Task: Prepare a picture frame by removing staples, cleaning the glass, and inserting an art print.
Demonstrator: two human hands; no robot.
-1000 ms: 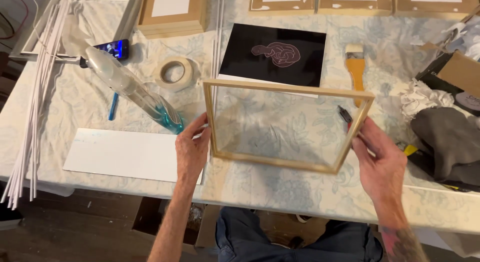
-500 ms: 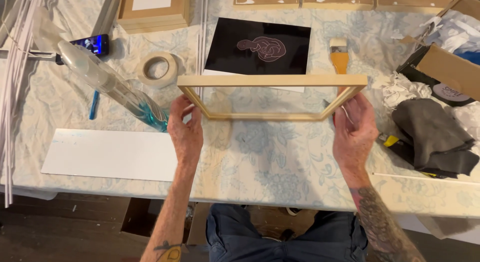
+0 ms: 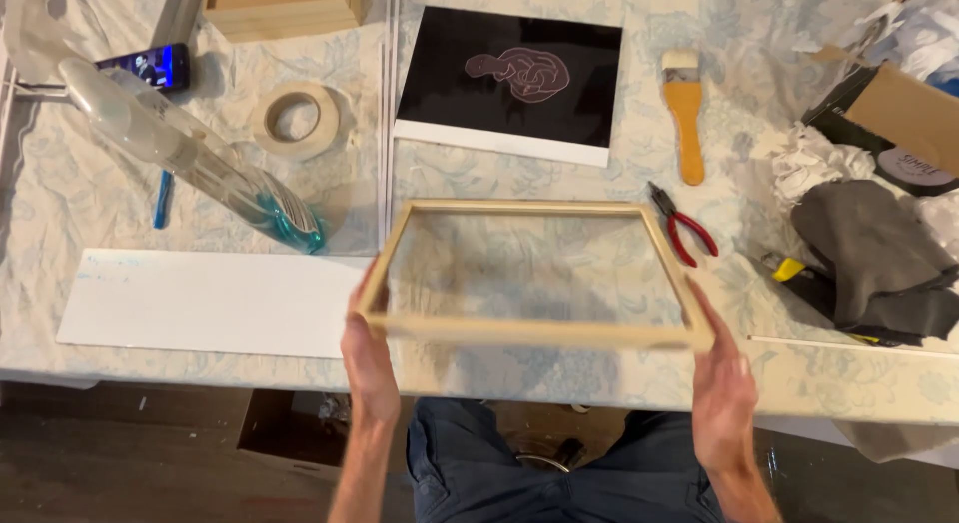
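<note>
A light wooden picture frame point(image 3: 529, 331) with a clear pane is held level above the near edge of the table point(image 3: 559, 383). My left hand point(image 3: 368, 358) grips its near left corner from below. My right hand point(image 3: 721, 383) grips its near right corner. Through the pane I see the patterned tablecloth. Beyond the frame lies a black print point(image 3: 514, 78) with a pale looping line drawing and a white lower margin.
A white board point(image 3: 215, 303) lies left of the frame. A spray bottle of blue liquid point(image 3: 190, 158), a tape roll point(image 3: 297, 118), a phone point(image 3: 150, 65) and a blue pen point(image 3: 162, 198) are at the left. Red-handled pliers point(image 3: 684, 228), a brush point(image 3: 684, 113), grey cloth point(image 3: 874, 258) and boxes lie right.
The frame has tipped from standing edge-on to lying flat, and both hands have drawn it toward the near table edge. The pliers now lie uncovered on the table.
</note>
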